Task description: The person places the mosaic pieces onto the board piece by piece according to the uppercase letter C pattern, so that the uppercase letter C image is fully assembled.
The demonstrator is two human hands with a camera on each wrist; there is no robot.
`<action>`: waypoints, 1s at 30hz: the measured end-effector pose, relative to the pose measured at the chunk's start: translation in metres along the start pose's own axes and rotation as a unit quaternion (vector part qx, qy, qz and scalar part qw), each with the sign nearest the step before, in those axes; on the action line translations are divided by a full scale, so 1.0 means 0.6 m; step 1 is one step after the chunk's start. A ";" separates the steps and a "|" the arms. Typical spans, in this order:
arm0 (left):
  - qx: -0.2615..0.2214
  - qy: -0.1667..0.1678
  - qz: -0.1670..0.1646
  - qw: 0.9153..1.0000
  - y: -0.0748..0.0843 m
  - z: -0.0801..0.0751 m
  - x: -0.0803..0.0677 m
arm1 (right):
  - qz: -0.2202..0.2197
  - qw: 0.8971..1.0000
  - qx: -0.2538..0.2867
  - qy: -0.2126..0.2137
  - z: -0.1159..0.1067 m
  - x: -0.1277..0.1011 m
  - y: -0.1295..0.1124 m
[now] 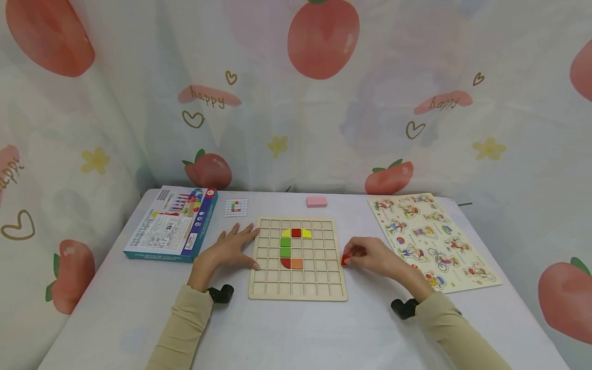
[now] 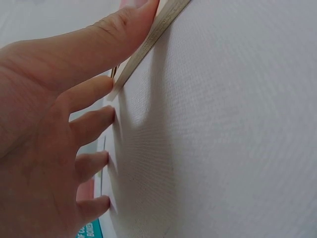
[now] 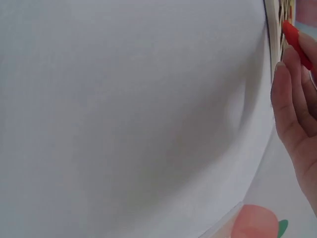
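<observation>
Beige sleeves frame my view from the head camera as both hands work at a wooden grid board [image 1: 298, 295] lying in the middle of the white-covered bench [image 1: 300, 334]. My left hand [image 1: 229, 250] lies flat with fingers spread, released and holding nothing, its fingertips [image 2: 130, 20] pressing the board's left edge to steady it. My right hand [image 1: 372, 255] is a closed grip pinching a small red block [image 1: 345, 260] just off the board's right edge, touching or nearly touching the rim; the right wrist view shows that red block [image 3: 296, 42] held between fingertips beside the frame.

On the board, six coloured pieces [image 1: 292, 248] already sit in the cells, forming a C-like figure: red and yellow on top, two greens down the side, red and orange at the bottom. A small pattern card [image 1: 236, 207] behind the board shows a similar shape. I judge the figure largely built, with the held block not yet placed and most cells bare.

Beside the work lie a game box [image 1: 171, 224] to the left, a pink eraser-like block [image 1: 316, 201] behind, and a cartoon peg puzzle [image 1: 432, 240] to the right.
</observation>
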State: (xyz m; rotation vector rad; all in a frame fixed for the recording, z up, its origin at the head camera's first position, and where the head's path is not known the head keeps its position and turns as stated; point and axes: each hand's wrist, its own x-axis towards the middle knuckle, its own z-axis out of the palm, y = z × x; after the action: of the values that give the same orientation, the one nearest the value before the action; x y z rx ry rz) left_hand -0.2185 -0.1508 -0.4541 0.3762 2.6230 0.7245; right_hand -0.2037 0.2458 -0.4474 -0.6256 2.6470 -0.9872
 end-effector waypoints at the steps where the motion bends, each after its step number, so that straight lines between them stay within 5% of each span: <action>1: 0.000 0.000 -0.001 1.000 0.000 0.000 0.000 | -0.003 1.000 0.007 0.000 0.001 0.002 -0.001; 14: -0.002 0.000 0.005 1.000 -0.003 0.001 0.000 | -0.024 0.998 0.059 -0.016 0.037 0.036 -0.029; 30: 0.001 0.004 0.005 1.000 -0.007 0.004 0.005 | -0.015 0.998 0.044 -0.048 0.074 0.070 -0.080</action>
State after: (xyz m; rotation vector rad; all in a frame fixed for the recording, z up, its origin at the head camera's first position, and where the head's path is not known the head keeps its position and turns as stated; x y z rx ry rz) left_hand -0.2205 -0.1524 -0.4594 0.3872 2.6323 0.7281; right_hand -0.2096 0.1682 -0.4517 -0.6765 2.5045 -1.0478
